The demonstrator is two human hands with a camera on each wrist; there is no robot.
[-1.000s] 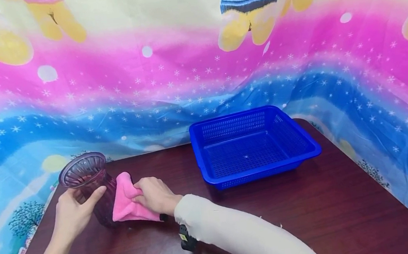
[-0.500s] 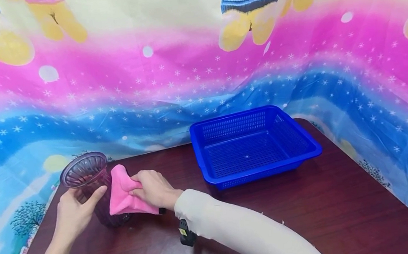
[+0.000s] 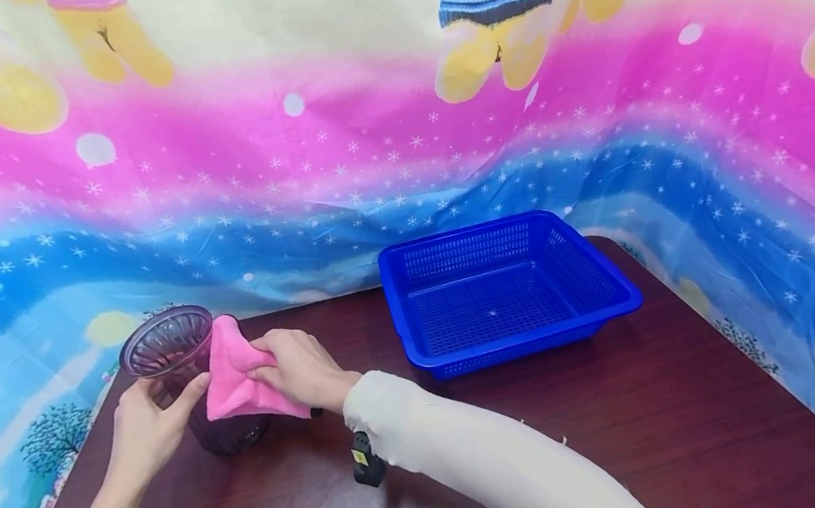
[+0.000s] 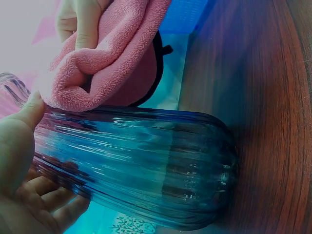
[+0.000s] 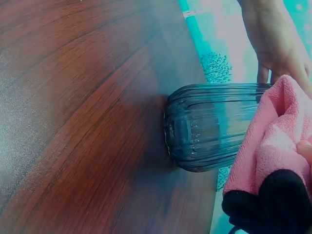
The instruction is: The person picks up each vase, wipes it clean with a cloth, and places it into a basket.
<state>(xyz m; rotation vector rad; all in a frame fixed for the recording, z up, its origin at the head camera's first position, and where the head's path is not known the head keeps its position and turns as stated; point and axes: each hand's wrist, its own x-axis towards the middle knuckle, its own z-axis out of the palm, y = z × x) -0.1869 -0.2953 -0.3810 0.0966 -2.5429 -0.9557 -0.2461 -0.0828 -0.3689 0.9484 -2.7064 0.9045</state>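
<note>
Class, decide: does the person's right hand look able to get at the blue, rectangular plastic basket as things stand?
Probably yes: nothing visible stands between the right hand and the basket. However, it grips the pink, fluffy fabric cloth, so it would likely need to release that first.

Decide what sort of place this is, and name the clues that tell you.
Probably an indoor recording corner: a snowflake-printed backdrop runs behind and along both sides of a dark wood-look table, and a black camera sits at each wrist.
</note>
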